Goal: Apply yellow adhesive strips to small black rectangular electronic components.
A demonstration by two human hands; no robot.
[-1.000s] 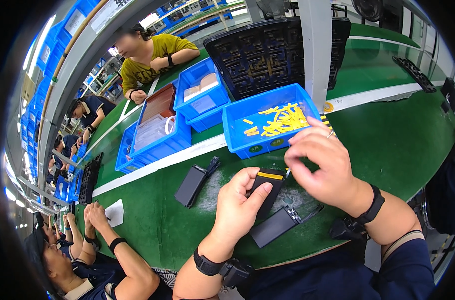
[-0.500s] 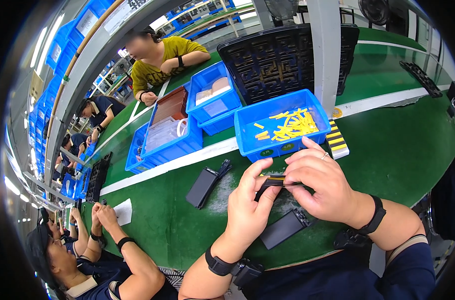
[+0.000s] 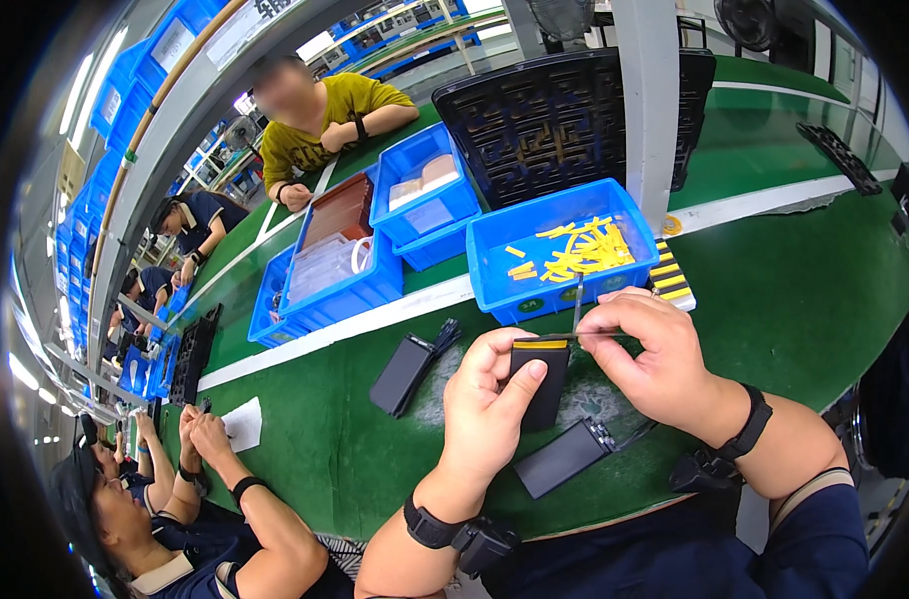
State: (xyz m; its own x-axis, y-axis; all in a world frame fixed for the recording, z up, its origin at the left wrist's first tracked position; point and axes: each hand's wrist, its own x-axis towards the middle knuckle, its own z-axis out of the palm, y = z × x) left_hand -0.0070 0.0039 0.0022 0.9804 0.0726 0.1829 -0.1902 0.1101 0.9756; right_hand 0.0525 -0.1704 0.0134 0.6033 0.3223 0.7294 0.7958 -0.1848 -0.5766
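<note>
clock positions are read from the held block. the block (image 3: 541, 394), a flat, matt black slab with square corners, is in the left hand (image 3: 484, 404), above the green worktop (image 3: 774, 319). left grip: clasped round the block, thumb flat on the near face, fingers behind. a yellow band (image 3: 541, 344) crosses the block's upper end.

the right hand (image 3: 654, 349) is at two o'clock. right grip: thumb and forefinger pressed together, pinching a thin dark strand (image 3: 571, 336) that runs to the block's upper end. a slim grey sliver (image 3: 579, 299) stands upright just beside the fingertips; whether it joins the strand cannot be told.

a second block (image 3: 402, 379), smooth and black with a bundled cable (image 3: 444, 336), lies at nine o'clock; a third block (image 3: 557, 461) lies slantwise at six o'clock. whitish, powdery scuffs mark the worktop near them.

at twelve o'clock: a glossy blue plastic bin (image 3: 514, 302), rectangular, holding loose narrow yellow strips (image 3: 594, 247). behind it leans a black moulded tray (image 3: 529, 130) with a recessed pattern. at two o'clock, touching the bin or nearly so: a yellow-and-black striped piece (image 3: 671, 275).
</note>
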